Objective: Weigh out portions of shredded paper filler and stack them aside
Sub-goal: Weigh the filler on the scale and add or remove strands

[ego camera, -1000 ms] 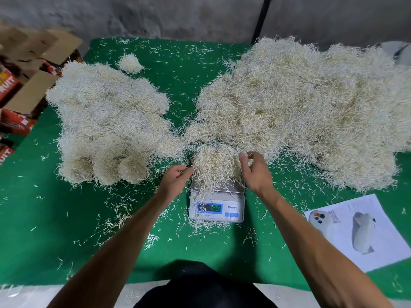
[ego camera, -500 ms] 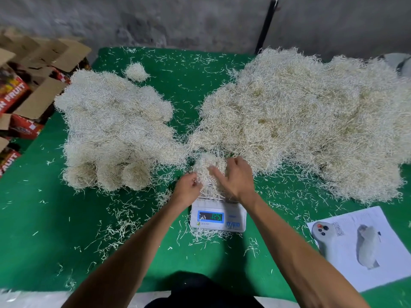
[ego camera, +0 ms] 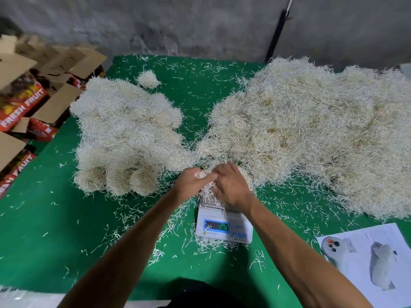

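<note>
Both hands have closed in from the sides of the tuft to gather it over the scale pan.
The left hand [ego camera: 191, 182] and right hand [ego camera: 231, 185] curl round the portion of shredded paper [ego camera: 208, 187] on the digital scale [ego camera: 223, 225], compacting it, probably so it lifts away in one clump (the display digits are too blurred to read). Forearms converge, knuckles up. Weighed clumps [ego camera: 126, 141] lie stacked to the left, the bulk heap [ego camera: 311, 134] to the right on the green table [ego camera: 66, 230].

"FRESH FRUIT" in white on red cartons [ego camera: 21, 105], left of table. Scale display [ego camera: 216, 226] digits unreadable.
</note>
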Tool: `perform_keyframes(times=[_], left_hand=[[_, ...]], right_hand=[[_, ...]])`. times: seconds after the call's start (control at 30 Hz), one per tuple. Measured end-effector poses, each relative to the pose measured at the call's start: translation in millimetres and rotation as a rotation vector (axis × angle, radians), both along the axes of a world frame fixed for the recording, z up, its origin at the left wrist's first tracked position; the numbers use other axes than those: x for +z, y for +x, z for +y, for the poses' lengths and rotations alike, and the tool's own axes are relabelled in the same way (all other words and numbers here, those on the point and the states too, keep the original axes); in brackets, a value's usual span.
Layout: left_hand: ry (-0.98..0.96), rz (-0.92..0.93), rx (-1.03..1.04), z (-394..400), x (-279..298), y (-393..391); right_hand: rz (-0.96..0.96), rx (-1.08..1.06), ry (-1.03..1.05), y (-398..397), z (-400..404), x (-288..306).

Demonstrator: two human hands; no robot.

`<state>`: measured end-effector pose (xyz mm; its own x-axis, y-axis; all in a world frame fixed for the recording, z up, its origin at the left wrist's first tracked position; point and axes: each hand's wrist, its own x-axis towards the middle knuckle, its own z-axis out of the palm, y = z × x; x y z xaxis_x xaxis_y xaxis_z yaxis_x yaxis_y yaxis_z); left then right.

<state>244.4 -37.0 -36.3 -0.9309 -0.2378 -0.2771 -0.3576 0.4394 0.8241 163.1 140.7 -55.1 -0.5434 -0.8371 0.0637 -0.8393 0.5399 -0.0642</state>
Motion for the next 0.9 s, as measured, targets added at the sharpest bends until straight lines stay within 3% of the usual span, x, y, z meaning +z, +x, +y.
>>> perform_keyframes(times=[0.1, 0.2, 0.27, 0.33, 0.4, 0.5, 0.63, 0.7, 0.8, 0.9], left_hand=[[0.044, 0.012, 0.129, -7, -2, -2], [0.457, 0.076, 0.307, -10, 2, -4], [0.567, 0.138, 0.376, -12, 7, -8], [0.359, 0.111, 0.325, -18, 13, -12], [-0.049, 0.019, 0.101, -24, 14, -15], [-0.506, -0.157, -0.254, -23, 8, -15], [-0.923, -0.097, -0.306, -23, -2, -21], [-0.761, -0.076, -0.197, -26, 3, -26], [-0.154, -0.02, 0.074, -23, 10, -38], [0.112, 0.008, 0.244, -26, 18, -46]], right_hand=[[-0.044, -0.05, -0.066, 0, 1, 1], [-0.092, -0.1, -0.077, 0, 4, -1], [-0.102, -0.116, -0.06, -1, 6, -3], [-0.103, -0.124, -0.032, -5, 7, -6], [-0.095, -0.13, 0.005, -9, 8, -9], [-0.105, -0.14, 0.037, -15, 5, -8], [-0.122, -0.15, 0.055, -18, 3, -5], [-0.118, -0.166, 0.06, -18, 5, -7], [-0.126, -0.19, 0.063, -18, 0, -6], [-0.15, -0.221, 0.081, -21, -6, -5]])
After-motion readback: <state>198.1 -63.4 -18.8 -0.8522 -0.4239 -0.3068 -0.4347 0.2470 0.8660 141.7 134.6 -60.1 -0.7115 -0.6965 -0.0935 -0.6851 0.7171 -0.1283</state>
